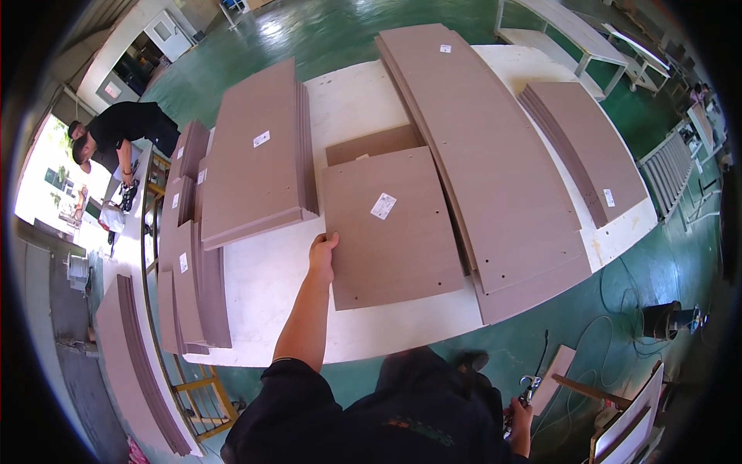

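My left hand [322,257] reaches across the white worktable [263,286] and grips the left edge of a square brown board [390,232] that lies flat and carries a white sticker. Several small holes run along that board's near edge. My right hand [519,416] hangs low beside my body, below the table edge, closed around a metal hand tool [529,387] with a hose or cable. A second, smaller brown board [373,144] peeks out behind the square one.
Stacks of brown boards surround the square board: a tall stack [259,155] to the left, long panels [483,147] to the right, another stack [583,147] far right, narrow pieces [189,263] at the table's left edge. A person in black [116,135] bends over a bench far left. Cables lie on the green floor.
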Demonstrator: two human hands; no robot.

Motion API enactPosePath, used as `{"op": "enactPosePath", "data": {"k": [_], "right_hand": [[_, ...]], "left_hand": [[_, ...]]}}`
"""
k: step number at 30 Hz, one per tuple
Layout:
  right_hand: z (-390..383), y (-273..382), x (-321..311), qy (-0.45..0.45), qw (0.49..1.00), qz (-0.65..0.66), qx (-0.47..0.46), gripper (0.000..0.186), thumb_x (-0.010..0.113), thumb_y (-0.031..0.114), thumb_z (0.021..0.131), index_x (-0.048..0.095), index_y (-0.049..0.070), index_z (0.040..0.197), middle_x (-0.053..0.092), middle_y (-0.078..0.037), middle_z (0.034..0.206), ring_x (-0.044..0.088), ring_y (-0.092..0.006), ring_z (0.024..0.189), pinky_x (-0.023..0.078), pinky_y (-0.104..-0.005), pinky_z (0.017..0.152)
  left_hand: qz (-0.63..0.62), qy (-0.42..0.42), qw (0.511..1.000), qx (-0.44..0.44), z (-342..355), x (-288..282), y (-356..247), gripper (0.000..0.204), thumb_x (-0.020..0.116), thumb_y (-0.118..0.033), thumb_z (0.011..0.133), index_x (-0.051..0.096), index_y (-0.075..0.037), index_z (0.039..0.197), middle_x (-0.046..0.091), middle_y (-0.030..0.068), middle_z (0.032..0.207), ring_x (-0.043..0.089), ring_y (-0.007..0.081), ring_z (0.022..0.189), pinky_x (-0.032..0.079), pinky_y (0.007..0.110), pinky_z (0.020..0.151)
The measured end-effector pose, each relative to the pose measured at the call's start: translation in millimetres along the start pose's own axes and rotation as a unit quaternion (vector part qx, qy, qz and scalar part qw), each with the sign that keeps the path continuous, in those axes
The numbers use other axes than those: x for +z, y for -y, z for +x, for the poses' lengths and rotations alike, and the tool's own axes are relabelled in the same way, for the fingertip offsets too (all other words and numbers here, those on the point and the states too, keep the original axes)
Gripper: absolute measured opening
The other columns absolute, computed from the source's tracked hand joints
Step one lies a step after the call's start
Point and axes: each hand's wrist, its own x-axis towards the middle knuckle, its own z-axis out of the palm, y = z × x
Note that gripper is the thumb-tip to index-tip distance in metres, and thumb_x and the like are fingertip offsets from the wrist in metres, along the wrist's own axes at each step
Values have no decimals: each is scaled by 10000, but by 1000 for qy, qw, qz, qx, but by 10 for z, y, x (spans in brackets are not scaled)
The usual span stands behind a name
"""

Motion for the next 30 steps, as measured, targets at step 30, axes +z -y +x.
{"op": "enactPosePath", "data": {"k": [30], "right_hand": [[-1002, -2873, -554, -191, 921, 325, 99, 271, 601, 290, 869, 576, 28, 802, 612, -95, 643, 547, -180, 458, 427, -308, 409]], "left_hand": [[575, 665, 460, 125, -2727, 1828, 2832, 260, 582, -276, 895, 645, -66, 1033, 679, 132, 967, 653, 253, 886, 502, 347, 781]]}}
